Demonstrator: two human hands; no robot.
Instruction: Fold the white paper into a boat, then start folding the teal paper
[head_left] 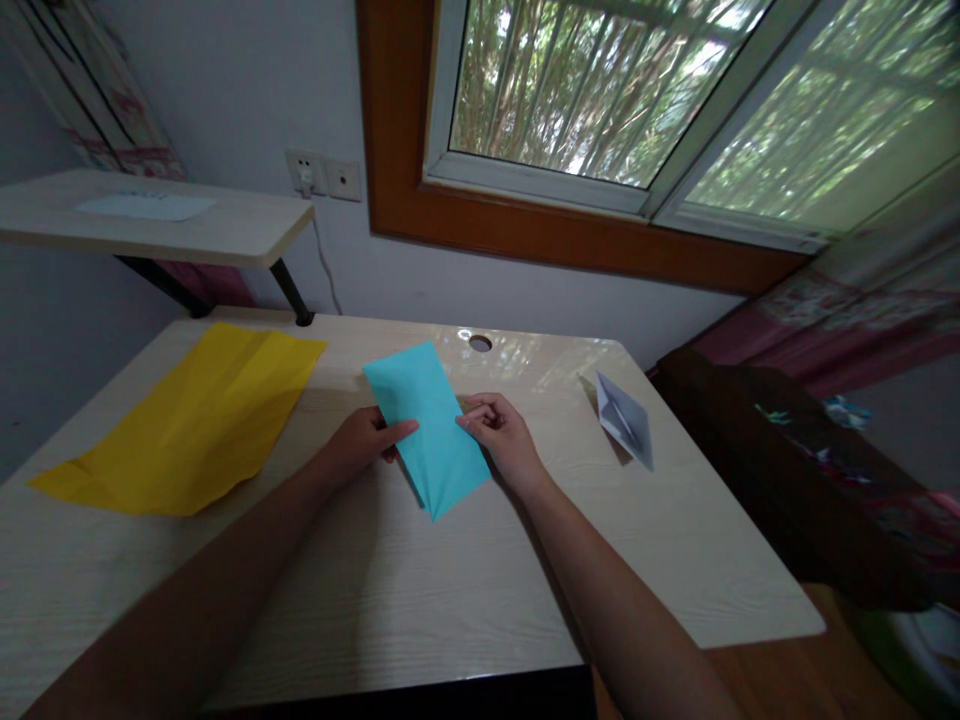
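A folded sheet of turquoise paper (431, 415) is held up between both hands over the desk, its creases meeting at a point on the near end. My left hand (365, 437) grips its left edge, thumb on top and the other fingers behind. On the right edge, my right hand (502, 432) pinches the paper between thumb and fingers. Part of the fingers on each side is hidden by the sheet.
Yellow paper (202, 415) lies spread at the desk's left. Toward the right stands a folded white paper piece (625, 420). A raised shelf (247, 228) overhangs the back left; a cable hole (480, 344) sits near the desk's (675, 560) back edge.
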